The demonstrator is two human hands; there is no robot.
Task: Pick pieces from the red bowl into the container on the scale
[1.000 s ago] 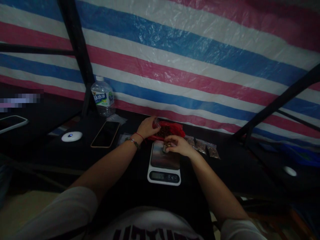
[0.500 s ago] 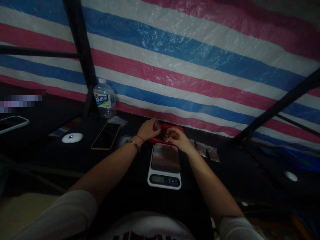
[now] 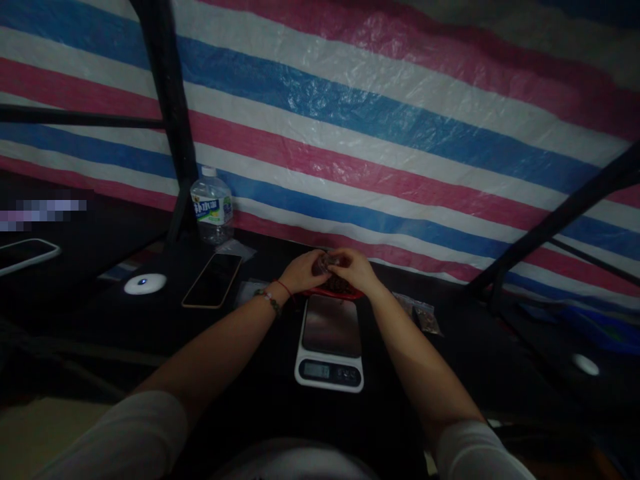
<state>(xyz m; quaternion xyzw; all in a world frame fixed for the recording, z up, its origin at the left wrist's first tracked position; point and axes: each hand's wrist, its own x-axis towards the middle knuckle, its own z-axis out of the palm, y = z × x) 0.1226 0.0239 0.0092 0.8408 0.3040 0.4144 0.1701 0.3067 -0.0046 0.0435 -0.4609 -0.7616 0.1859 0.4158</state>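
Note:
My left hand (image 3: 300, 272) and my right hand (image 3: 353, 268) meet just behind a white kitchen scale (image 3: 330, 342) on the dark table. Together they pinch a small clear bag (image 3: 325, 263) with dark bits in it, fingers closed on it. Right under the hands lies a red plastic bag (image 3: 336, 288) holding brown bits, mostly hidden by the hands. The steel plate of the scale has nothing on it. My left wrist wears a red string and a bead bracelet.
A water bottle (image 3: 211, 211) stands at the back left by a black post. A phone (image 3: 212, 281) lies face up left of the hands, a round white lamp puck (image 3: 145, 283) further left. Small filled bags (image 3: 421, 313) lie to the right. A striped tarp hangs behind.
My right hand lifted off the scale plate with the small bag and moved back over the red bag to meet my left hand. The view tilted up a little.

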